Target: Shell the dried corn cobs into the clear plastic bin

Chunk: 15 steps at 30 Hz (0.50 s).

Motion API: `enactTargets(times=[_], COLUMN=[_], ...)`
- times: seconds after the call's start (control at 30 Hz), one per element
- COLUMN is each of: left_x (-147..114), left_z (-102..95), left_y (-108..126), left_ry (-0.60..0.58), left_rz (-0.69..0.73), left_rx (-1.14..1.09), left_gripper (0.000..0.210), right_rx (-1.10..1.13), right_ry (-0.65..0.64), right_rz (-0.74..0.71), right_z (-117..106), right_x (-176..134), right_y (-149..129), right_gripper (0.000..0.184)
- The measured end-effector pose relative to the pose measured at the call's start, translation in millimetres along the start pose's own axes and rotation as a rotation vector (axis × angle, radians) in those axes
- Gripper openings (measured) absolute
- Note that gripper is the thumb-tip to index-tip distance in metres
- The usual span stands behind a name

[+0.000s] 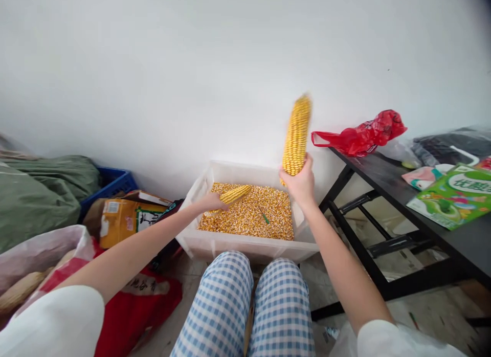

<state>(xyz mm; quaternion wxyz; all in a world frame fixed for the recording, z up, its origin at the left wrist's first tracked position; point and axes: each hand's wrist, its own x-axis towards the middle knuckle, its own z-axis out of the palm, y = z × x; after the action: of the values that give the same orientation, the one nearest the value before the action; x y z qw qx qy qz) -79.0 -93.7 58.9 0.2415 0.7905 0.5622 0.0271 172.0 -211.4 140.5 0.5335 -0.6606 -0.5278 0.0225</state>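
Note:
My right hand [301, 183] is wrapped round the lower end of a yellow corn cob [297, 134], which stands nearly upright above the right back rim of a white plastic bin [245, 243]. Low over the loose corn kernels [255, 214] in the bin, my left hand [216, 201] grips a second, thinner-looking corn cob [235, 194] that points to the right. Both cobs are covered with kernels where they show. A small green-handled tool [264, 217] lies on the kernels, its kind too small to make out.
At right stands a black table [383, 178] with a red plastic bag [368, 134] and a green package [454, 196]. To the left are a red and white sack [134, 306], an orange carton [118, 219] and a blue crate [115, 180]. A white wall [230, 81] rises behind the bin.

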Motion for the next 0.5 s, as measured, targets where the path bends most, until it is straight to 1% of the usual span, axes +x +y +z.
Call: enactTargets(times=[0.03,0.07,0.1,0.17,0.2,0.23,0.27,0.3,0.37,0.43,0.47,0.5], left_x=[0.6,0.6,0.0,-2.0,-3.0,-3.8,-4.1,-4.0,-3.0,-1.9,-1.6,-1.5], left_z=[-0.1,-0.5,-1.1,-2.0,-2.3,-2.3,-2.3,-2.6,-4.8,-10.6,-14.8,-19.7], left_y=[3.4,7.6,11.9,18.1,18.7,17.1,13.8,9.3,0.8,-0.8,2.3,7.6], left_ry=[0.010,0.014,0.007,-0.033,-0.063,-0.090,-0.102,-0.095,-0.074,-0.046,-0.033,-0.014], left_rz=[-0.005,-0.006,-0.004,0.019,0.035,0.047,0.052,0.057,0.053,0.042,0.040,0.046], left_rx=[0.011,0.012,0.022,0.073,0.110,0.147,0.174,0.182,0.166,0.146,0.136,0.118], left_gripper=[0.061,0.060,0.061,0.063,0.066,0.068,0.070,0.071,0.070,0.068,0.068,0.068], right_rx=[-0.049,-0.103,-0.167,-0.317,-0.369,-0.398,-0.402,-0.384,-0.317,-0.245,-0.216,-0.200], right_ry=[0.025,-0.021,-0.137,-0.462,-0.572,-0.630,-0.631,-0.580,-0.418,-0.204,-0.134,-0.105], right_rz=[-0.027,-0.020,0.007,0.123,0.188,0.239,0.264,0.253,0.169,0.051,0.015,0.006], right_z=[2.9,8.7,16.2,30.0,33.0,32.1,27.1,18.5,-3.1,-18.5,-20.2,-17.2], right_x=[-5.8,-13.9,-23.0,-37.4,-39.8,-37.7,-31.5,-21.8,0.9,14.8,14.5,8.6], right_y=[-0.3,2.1,6.6,18.1,22.9,25.9,26.4,24.4,14.9,4.8,2.3,2.7], right_gripper=[0.052,0.050,0.049,0.045,0.044,0.045,0.048,0.052,0.058,0.055,0.052,0.049])
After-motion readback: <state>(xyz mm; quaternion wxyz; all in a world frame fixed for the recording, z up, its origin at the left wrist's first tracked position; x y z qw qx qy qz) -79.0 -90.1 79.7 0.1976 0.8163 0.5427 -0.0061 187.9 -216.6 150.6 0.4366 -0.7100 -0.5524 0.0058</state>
